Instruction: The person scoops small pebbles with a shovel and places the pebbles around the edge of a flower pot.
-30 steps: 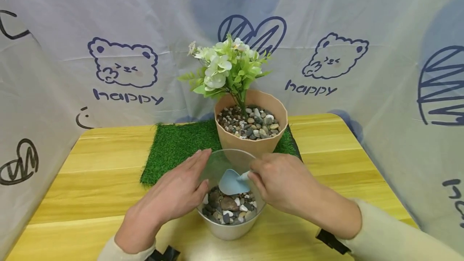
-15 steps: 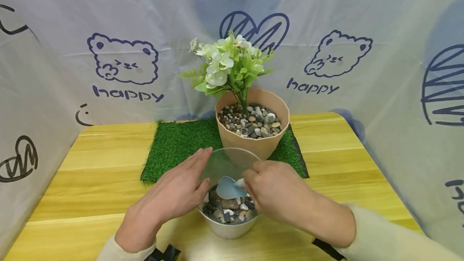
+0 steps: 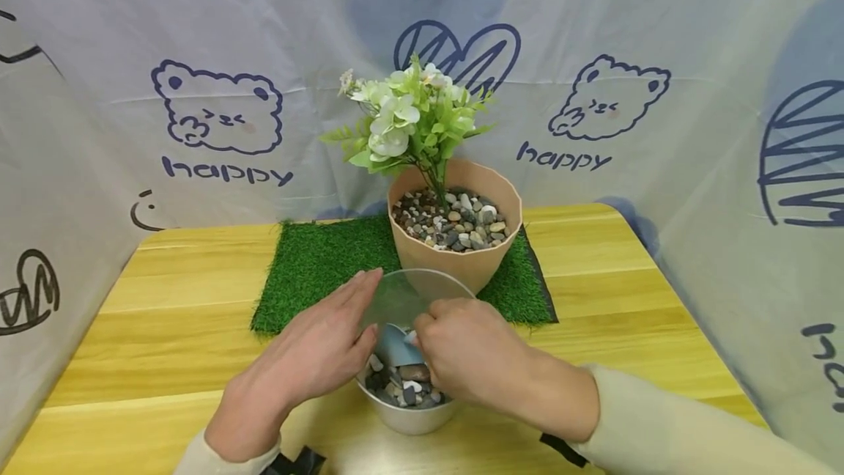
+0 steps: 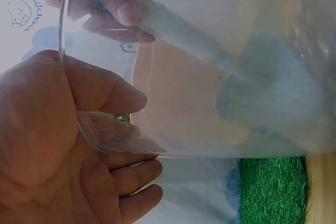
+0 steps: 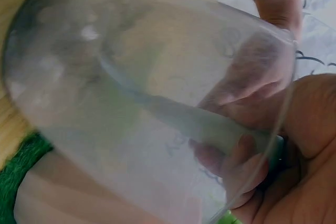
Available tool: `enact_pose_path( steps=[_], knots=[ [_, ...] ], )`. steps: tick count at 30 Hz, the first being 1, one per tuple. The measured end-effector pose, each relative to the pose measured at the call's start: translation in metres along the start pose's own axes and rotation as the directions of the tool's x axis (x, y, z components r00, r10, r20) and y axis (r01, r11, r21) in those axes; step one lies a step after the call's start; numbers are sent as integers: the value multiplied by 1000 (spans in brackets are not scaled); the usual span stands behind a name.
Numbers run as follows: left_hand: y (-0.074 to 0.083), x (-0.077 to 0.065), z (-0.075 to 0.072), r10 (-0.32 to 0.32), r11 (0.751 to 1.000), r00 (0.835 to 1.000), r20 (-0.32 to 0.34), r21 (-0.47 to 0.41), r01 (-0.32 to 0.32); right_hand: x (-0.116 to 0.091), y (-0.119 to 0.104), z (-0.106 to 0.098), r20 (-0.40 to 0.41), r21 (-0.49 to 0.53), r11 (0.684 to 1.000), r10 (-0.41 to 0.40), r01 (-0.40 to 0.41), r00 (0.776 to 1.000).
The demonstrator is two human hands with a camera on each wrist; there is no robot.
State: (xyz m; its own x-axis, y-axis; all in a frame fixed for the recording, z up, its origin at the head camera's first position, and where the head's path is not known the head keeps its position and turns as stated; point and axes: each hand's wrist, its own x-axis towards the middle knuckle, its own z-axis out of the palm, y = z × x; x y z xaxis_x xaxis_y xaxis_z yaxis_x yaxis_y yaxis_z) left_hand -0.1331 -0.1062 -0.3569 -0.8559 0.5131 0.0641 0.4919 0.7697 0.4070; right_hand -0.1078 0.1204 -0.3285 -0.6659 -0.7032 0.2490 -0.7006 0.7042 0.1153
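My right hand (image 3: 471, 347) grips the handle of a small light-blue trowel (image 3: 398, 347) and reaches into a clear plastic container (image 3: 412, 420). The trowel's blade faces down, close over the pebbles (image 3: 412, 393) in the container. In the right wrist view the pale handle (image 5: 194, 121) shows through the clear wall, with my fingers curled round it. My left hand (image 3: 313, 354) lies along the container's left side, fingers straight and thumb at the rim. Through the wall in the left wrist view, the trowel blade (image 4: 273, 77) looks blurred.
Behind the container, a peach flowerpot (image 3: 455, 262) with pebbles and a white-flowered leafy plant (image 3: 409, 119) stands on a green turf mat (image 3: 316, 270). The mat lies on a wooden table (image 3: 178, 306). A printed cloth (image 3: 316, 6) hangs behind and at both sides.
My right hand has moved left and slightly down with the trowel, bringing the blade lower and toward the container's left side. My left hand has stayed at the container.
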Motion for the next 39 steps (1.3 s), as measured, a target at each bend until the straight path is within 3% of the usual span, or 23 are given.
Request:
enact_pose_path(
  steps=[6,12,17,24,27,31,35,39],
  knots=[
    [-2,0,1,1,1000,1000,-6,2,-1,4,-6,-12,144,99,994,34,-49,989],
    [-3,0,0,4,1000,1000,-3,6,-4,6,-7,-11,128,59,998,-5,-3,992],
    [-3,0,0,-8,1000,1000,16,-6,8,3,-3,-17,189,157,986,19,-50,982],
    [-3,1,-1,-6,1000,1000,18,3,6,-2,-3,-19,234,196,979,9,-56,972],
    [-3,1,-1,-9,1000,1000,25,-7,10,-2,4,-21,311,301,942,50,-149,949],
    [-3,1,-1,-15,1000,999,34,-17,15,-3,15,-25,388,419,860,120,-291,914],
    [-2,0,0,-22,1000,999,40,-20,23,-10,24,-27,403,481,799,164,-361,900],
    [-2,0,-1,-24,999,999,43,-25,26,-16,32,-29,392,509,763,208,-399,896]
  ],
)
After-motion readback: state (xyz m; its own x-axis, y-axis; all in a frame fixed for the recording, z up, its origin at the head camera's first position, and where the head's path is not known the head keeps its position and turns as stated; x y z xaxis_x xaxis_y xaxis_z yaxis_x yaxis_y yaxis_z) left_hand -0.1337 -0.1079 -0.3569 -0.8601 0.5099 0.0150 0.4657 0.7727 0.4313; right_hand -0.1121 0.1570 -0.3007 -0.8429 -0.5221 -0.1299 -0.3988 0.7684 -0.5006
